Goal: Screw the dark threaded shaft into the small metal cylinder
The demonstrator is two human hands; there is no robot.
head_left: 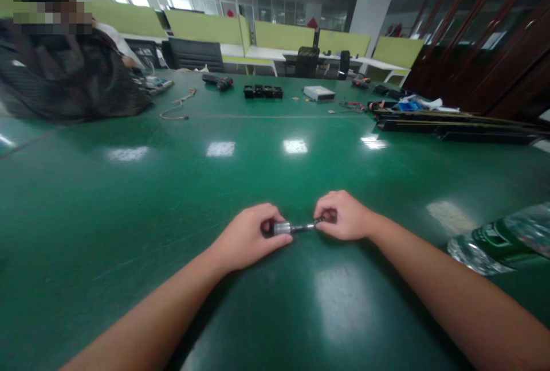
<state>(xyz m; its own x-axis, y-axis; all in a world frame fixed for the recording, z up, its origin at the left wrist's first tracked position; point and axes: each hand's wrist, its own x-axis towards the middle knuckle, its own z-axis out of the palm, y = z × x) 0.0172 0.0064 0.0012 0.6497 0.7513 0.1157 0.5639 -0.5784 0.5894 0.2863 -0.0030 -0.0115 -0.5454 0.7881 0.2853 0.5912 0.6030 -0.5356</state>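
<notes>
Low over the green tabletop (240, 170), a silver cylindrical tool (282, 228) with a thin metal shaft lies level between my two hands. My left hand (253, 233) is wrapped round its thick end, thumb along the near side. The shaft points right, to my right hand (344, 216), whose thumb and index finger pinch its tip or a small dark part there. That small part is mostly hidden by the fingers, so I cannot make out what it is.
A clear plastic bottle (507, 239) lies at the right. Farther back are a dark bag (73, 73), a power tool (217, 81), black blocks (263, 92), a silver box (318, 93), a cable (174, 108) and long black strips (455, 124). A person (116, 41) is behind the bag.
</notes>
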